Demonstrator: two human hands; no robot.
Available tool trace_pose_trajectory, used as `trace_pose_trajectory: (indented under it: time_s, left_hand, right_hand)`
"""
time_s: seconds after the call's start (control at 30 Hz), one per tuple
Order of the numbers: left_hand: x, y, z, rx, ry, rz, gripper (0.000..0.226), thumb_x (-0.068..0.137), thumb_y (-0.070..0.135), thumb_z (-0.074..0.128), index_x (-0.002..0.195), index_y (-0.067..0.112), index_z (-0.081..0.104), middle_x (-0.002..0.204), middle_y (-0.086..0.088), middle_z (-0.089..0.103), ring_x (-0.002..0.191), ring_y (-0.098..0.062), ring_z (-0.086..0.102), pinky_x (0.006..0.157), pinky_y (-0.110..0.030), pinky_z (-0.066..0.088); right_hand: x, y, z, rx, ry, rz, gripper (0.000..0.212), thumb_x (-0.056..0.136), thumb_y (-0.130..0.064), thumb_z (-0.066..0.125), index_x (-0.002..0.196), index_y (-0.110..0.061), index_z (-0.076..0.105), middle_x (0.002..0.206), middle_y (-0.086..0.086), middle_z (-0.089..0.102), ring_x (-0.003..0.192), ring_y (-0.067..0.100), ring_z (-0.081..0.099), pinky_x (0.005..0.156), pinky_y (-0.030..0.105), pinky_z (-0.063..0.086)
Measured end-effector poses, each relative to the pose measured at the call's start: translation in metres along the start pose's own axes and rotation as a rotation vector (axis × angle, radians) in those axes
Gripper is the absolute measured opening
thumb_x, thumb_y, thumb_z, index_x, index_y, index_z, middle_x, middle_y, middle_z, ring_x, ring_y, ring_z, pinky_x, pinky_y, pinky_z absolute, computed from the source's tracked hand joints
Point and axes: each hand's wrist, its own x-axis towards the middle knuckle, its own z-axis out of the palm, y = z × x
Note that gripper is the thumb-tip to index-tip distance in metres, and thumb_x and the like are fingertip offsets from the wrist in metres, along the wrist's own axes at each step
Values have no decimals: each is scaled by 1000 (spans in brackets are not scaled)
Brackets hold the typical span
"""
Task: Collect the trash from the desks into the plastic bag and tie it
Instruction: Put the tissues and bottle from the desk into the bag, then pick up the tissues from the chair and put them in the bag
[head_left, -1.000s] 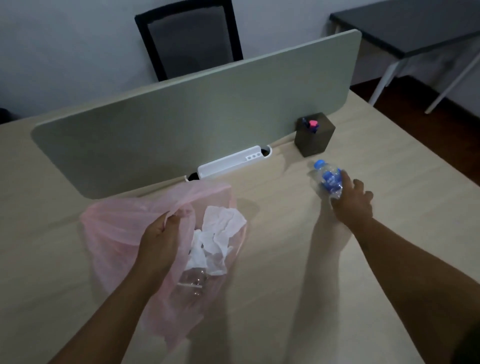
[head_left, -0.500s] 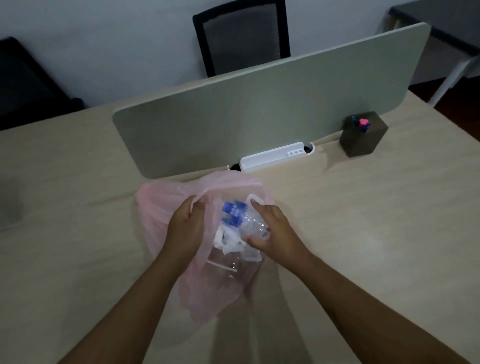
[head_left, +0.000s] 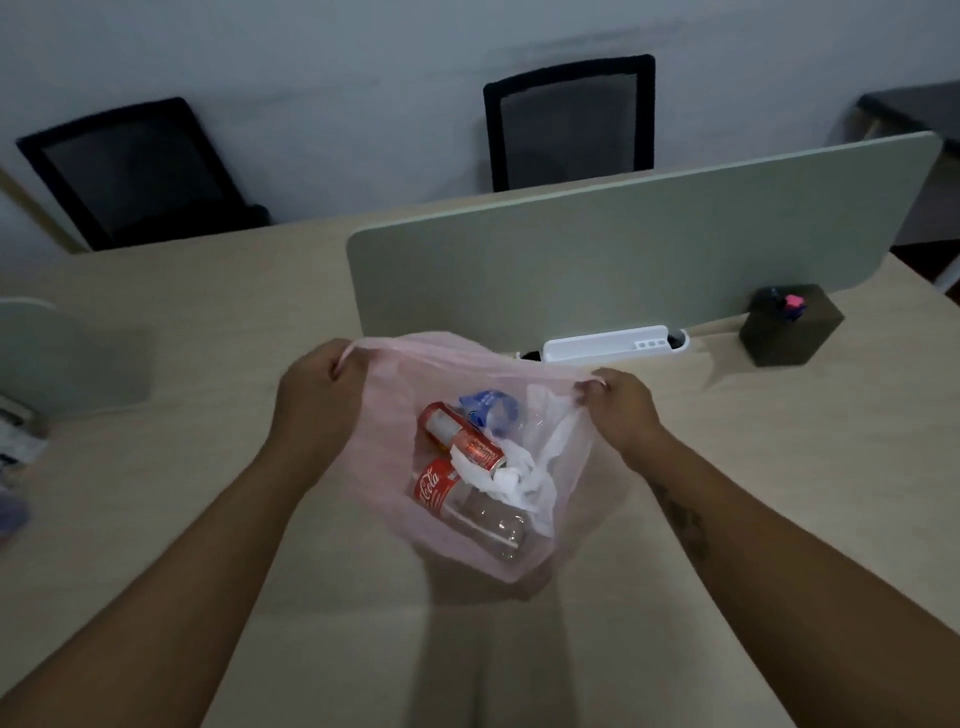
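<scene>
A person holds a pink bag (head_left: 395, 467) open above a pale desk (head_left: 753, 493), each hand closed on one of its handles. The left hand (head_left: 317, 387) grips the handle at the left of the mouth; the right hand (head_left: 618, 402) pinches the handle at the right, and the thin film is stretched taut between them. Seen through the translucent plastic (and through the open mouth) are a clear bottle (head_left: 467, 504) with a red Coca-Cola label lying low in the bag, a second red-labelled bottle (head_left: 457, 434) above it, a crushed bottle with a blue label (head_left: 488, 410) near the top, and crumpled white tissue (head_left: 519, 475) to their right. The bag's bottom hangs over its own shadow on the desk; whether it touches the surface cannot be told. Just behind the bag stand a grey-green divider (head_left: 623, 249) and, at its foot, a white cable box (head_left: 608, 345). A dark pen holder (head_left: 789, 325) sits to the right, close to the divider. Two black chairs (head_left: 569, 119) stand against the wall on the far side.
</scene>
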Motion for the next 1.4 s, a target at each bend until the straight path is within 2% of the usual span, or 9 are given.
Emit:
trace_pose_trajectory:
  time_s: [0.2, 0.4, 0.63, 0.7, 0.8, 0.93, 1.03, 1.17, 1.4]
  left_hand:
    - [43, 9, -70, -34, 396, 41, 29, 98, 44, 40, 84, 25, 57, 73, 12, 56, 65, -11, 49, 56, -25, 36]
    - [-4, -24, -64, 188, 74, 158, 29, 102, 33, 43, 86, 20, 62, 77, 0, 61, 74, -25, 56, 63, -32, 37]
    - [11, 17, -102, -136, 302, 274, 26, 98, 40, 42, 86, 23, 58, 71, 6, 57, 62, -3, 49, 53, -19, 34]
    - [-13, 9, -89, -120, 133, 342, 21, 97, 40, 43, 88, 26, 57, 71, 5, 59, 64, 1, 54, 58, -17, 43]
    - [-46, -21, -66, -89, -137, 338, 17, 100, 32, 47, 100, 27, 63, 82, 2, 67, 76, -20, 62, 70, -39, 53]
    - [-81, -48, -47, -164, -294, 326, 24, 94, 44, 45, 109, 35, 62, 90, 7, 72, 83, -18, 66, 75, -37, 56]
    - [-109, -66, -31, -169, -445, 360, 27, 83, 54, 49, 108, 48, 56, 86, 8, 71, 80, -8, 66, 73, -32, 55]
    - [-147, -88, -3, -55, -697, 409, 47, 74, 61, 63, 118, 57, 45, 93, 12, 68, 90, -15, 67, 77, -33, 53]
    - [-199, -118, 57, 222, -891, 538, 62, 86, 62, 58, 143, 46, 39, 134, 10, 62, 112, -20, 62, 78, -30, 45]
  right_hand:
    - [-21, -82, -37, 18, 342, -311, 19, 92, -28, 42, 77, -19, 49, 64, -5, 55, 59, 14, 50, 47, 27, 30]
    - [-56, -62, -49, -282, -119, -175, 27, 97, -17, 49, 73, -8, 57, 80, 14, 66, 81, 37, 64, 71, 38, 49]
    - [-90, -94, -64, -214, 412, -306, 18, 98, -22, 45, 93, -19, 62, 80, 0, 60, 74, 25, 54, 61, 34, 41]
    - [-113, -80, -54, -335, 317, -248, 18, 99, -25, 44, 90, -20, 60, 75, -1, 56, 74, 27, 54, 59, 33, 39]
    - [-141, -46, -45, -413, 216, -103, 20, 98, -27, 47, 87, -19, 62, 77, 3, 62, 78, 29, 58, 63, 34, 45]
    - [-179, -17, -39, -289, 251, -6, 20, 96, -18, 50, 80, -21, 62, 79, 3, 65, 78, 26, 57, 59, 28, 38]
    - [-216, 0, -35, -267, 282, 60, 20, 93, -12, 53, 105, -17, 68, 88, 2, 66, 78, 20, 56, 62, 26, 38]
    - [-285, 23, -42, -399, 231, 158, 42, 93, -29, 60, 134, -24, 52, 110, 4, 60, 94, 19, 55, 85, 33, 46]
    - [-410, 52, -75, -957, -66, 339, 45, 91, -57, 46, 130, -33, 53, 121, -5, 61, 108, 19, 59, 86, 35, 47]
